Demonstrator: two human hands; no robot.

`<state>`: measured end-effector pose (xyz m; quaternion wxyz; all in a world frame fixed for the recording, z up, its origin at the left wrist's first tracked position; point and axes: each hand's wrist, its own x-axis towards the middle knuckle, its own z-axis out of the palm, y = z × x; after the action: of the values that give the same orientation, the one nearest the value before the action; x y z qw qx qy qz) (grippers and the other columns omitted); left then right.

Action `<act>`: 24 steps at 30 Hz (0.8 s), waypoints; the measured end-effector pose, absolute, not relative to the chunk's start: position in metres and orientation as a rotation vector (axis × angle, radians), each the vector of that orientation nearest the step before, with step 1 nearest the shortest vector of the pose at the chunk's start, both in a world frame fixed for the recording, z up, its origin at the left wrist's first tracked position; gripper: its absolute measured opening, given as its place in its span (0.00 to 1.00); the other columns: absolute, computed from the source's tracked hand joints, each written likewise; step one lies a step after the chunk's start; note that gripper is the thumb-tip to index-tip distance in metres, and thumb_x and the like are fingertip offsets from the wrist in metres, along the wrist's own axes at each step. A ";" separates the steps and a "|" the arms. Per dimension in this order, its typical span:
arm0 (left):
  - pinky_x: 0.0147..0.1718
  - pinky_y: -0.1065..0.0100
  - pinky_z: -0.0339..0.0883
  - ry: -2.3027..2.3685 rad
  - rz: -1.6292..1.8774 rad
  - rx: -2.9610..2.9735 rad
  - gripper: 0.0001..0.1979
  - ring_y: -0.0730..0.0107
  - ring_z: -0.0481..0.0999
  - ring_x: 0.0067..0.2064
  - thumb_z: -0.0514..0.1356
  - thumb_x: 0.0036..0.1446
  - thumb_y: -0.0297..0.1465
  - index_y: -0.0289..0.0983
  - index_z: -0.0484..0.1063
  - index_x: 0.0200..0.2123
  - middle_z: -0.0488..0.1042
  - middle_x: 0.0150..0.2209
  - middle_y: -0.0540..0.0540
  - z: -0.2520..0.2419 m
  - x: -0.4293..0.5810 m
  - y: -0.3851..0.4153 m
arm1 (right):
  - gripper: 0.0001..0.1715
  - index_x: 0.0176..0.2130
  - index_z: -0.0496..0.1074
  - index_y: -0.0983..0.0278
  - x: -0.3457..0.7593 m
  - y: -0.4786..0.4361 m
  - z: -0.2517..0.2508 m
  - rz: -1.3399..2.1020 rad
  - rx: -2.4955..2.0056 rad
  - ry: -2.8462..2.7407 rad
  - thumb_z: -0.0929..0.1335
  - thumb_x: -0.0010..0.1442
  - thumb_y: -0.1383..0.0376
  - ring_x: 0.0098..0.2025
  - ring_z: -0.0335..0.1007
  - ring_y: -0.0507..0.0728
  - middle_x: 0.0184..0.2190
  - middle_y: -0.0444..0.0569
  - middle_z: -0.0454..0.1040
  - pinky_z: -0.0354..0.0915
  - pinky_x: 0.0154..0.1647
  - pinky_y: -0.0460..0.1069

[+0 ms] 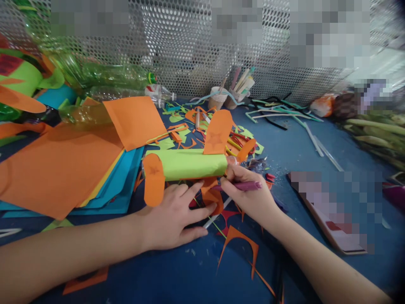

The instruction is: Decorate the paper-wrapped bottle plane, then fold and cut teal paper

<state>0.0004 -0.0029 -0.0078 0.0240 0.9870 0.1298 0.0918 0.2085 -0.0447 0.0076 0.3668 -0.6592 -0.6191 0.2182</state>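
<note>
A plastic bottle wrapped in light green paper (191, 164) lies on its side in the middle, with orange paper flaps (218, 131) sticking out; two of them bear drawn stars. My right hand (255, 194) pinches a purple pen (248, 185), its tip hidden by the fingers and near the lower orange flap (211, 194). My left hand (177, 215) lies with fingers spread below the bottle, fingertips at that same flap. Under and around both hands are orange scraps (242, 236) and a thin whitish strip.
Orange sheets (66, 169) over blue and yellow ones are stacked left. Plastic bottles (117, 76) lie behind them, before a perforated metal screen (177, 33). Cups (217, 99) of pens stand at the back. A phone-like slab (329, 219) rests on the right of the blue table (164, 278).
</note>
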 end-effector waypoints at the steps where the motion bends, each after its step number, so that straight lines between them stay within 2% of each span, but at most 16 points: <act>1: 0.37 0.53 0.64 0.399 0.289 3.059 0.23 0.53 0.67 0.42 0.44 0.64 0.46 0.49 0.62 0.58 0.61 0.57 0.31 -0.008 0.000 -0.003 | 0.14 0.21 0.52 0.62 0.209 -0.045 0.007 0.561 -1.697 -1.588 0.64 0.52 0.69 0.22 0.47 0.48 0.18 0.37 0.52 0.49 0.23 0.45; 24: 0.38 0.54 0.64 0.412 0.269 3.055 0.23 0.54 0.66 0.43 0.45 0.64 0.46 0.49 0.62 0.58 0.60 0.57 0.33 -0.007 0.000 -0.003 | 0.14 0.21 0.52 0.61 0.208 -0.047 0.011 0.603 -1.676 -1.574 0.63 0.52 0.69 0.22 0.48 0.48 0.18 0.37 0.52 0.50 0.22 0.45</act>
<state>-0.0001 -0.0034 -0.0073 0.0236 0.9870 0.1331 0.0870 0.2081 -0.0472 0.0115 0.3729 -0.6541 -0.6145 0.2354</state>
